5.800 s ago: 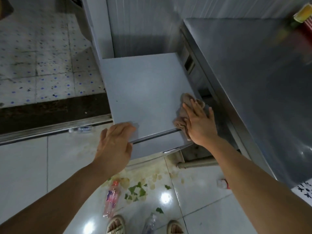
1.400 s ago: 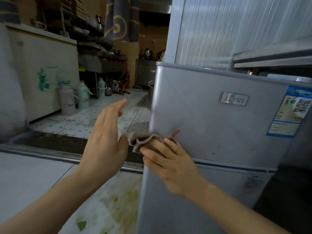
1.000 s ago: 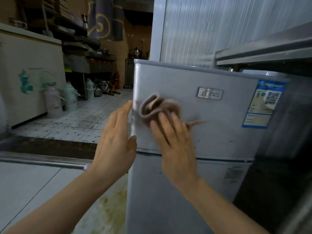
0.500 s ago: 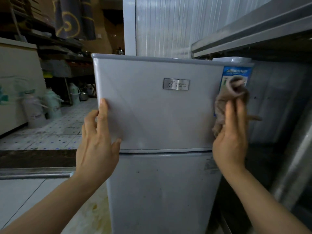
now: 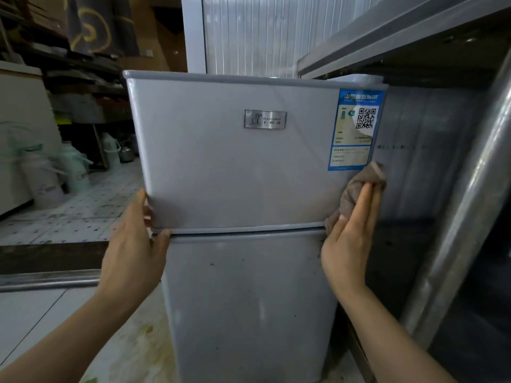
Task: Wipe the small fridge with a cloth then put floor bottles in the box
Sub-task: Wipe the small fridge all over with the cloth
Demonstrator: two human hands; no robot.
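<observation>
The small grey two-door fridge [image 5: 249, 175] fills the middle of the view, with a metal badge and a blue label on its upper door. My right hand [image 5: 348, 233] presses a crumpled brown cloth [image 5: 359, 189] flat against the upper door's lower right corner, just under the label. My left hand [image 5: 135, 244] holds the lower left corner of the upper door, thumb on the front and fingers round the edge. No floor bottles or box are in sight.
A steel counter [image 5: 414, 31] and its leg [image 5: 456, 217] stand tight against the fridge's right side. To the left a raised tiled floor [image 5: 69, 214] carries white jugs [image 5: 41, 175]. The white floor [image 5: 132, 341] by the fridge is stained.
My right hand has slid the cloth down the door's right edge, from over the label to below it. My left hand has dropped to the door's lower left corner.
</observation>
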